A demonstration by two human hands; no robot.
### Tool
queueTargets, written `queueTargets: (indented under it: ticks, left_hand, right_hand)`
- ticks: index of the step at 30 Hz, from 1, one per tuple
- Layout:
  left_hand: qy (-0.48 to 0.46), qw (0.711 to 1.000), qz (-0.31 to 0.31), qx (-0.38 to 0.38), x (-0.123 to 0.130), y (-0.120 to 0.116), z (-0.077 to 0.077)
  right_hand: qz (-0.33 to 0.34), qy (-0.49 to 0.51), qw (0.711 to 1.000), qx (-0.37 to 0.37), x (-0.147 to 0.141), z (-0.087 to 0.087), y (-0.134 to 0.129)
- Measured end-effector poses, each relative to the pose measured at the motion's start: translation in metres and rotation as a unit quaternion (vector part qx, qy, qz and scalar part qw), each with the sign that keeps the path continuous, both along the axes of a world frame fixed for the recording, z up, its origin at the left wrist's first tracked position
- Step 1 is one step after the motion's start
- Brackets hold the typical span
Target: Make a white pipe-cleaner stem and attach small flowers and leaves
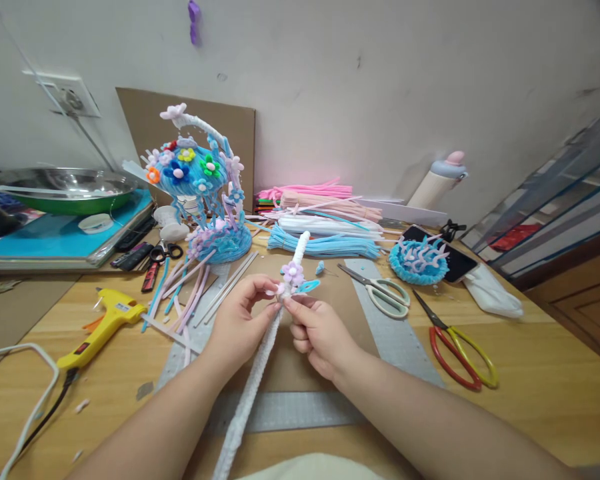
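Observation:
A long white stem, which looks wrapped in pipe cleaner, runs from the bottom of the view up between my hands. Near its upper part sit a lilac flower and a light blue loop. My left hand is closed, thumb and fingers pinching the stem just below the flower. From the other side my right hand pinches at the same spot, its other fingers curled in. What exactly lies between the fingertips is partly hidden. Beneath them is a brown cardboard sheet on a grey mat.
Yellow glue gun and loose pipe cleaners lie left. Behind stand a decorated blue pipe-cleaner lamp shape and pipe-cleaner bundles. Right are grey-handled scissors, red-and-yellow scissors, a blue pipe-cleaner piece and a bottle.

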State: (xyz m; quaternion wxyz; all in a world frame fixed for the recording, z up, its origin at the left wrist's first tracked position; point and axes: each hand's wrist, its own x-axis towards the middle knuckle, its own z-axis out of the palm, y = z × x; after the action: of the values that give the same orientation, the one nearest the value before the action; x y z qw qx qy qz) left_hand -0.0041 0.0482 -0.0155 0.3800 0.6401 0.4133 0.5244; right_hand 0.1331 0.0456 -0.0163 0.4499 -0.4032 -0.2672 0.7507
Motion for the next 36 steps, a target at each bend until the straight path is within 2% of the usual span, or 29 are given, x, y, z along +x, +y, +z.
queueTargets:
  ticks: [6,10,13,16,17,20,22,26,31,36]
  left_hand:
    - [0.07,0.997,-0.006,0.04,0.0,-0.003,0.006]
    - [0.055,0.998,-0.016,0.04,0.001,-0.005,0.008]
    - [0.034,0.999,0.027,0.021,0.001,-0.004,0.003]
    - [0.025,0.995,0.087,-0.048,0.0,-0.002,-0.001]
    - [0.021,0.993,0.079,-0.087,0.0,-0.001,-0.001]
    - [0.009,0.976,-0.009,-0.217,-0.001,-0.001,0.004]
    - [0.004,0.965,-0.04,-0.261,-0.001,-0.003,0.009]
    - [-0.005,0.965,-0.028,-0.26,0.0,-0.005,0.013]
    - [-0.083,0.974,-0.037,-0.207,-0.001,-0.002,0.008]
    - [-0.133,0.963,-0.057,-0.226,-0.003,-0.002,0.009]
  right_hand:
    - [0.011,-0.006,1.0,0.001,0.001,-0.001,0.0]
    - [0.007,-0.012,1.0,0.011,0.0,0.0,-0.001]
    - [-0.001,-0.018,1.0,0.017,0.0,0.0,-0.002]
    - [-0.001,-0.019,1.0,0.021,0.0,-0.001,-0.002]
    - [-0.001,-0.019,1.0,0.024,0.0,-0.001,-0.002]
    - [-0.001,-0.018,0.999,0.034,0.001,-0.001,-0.002]
    - [0.0,-0.015,0.999,0.038,0.001,0.0,-0.001]
    - [-0.001,-0.021,0.999,0.04,0.002,0.0,0.0]
    - [-0.003,-0.033,0.999,0.027,0.001,0.001,-0.001]
    - [0.008,-0.037,0.999,0.032,0.001,0.0,-0.001]
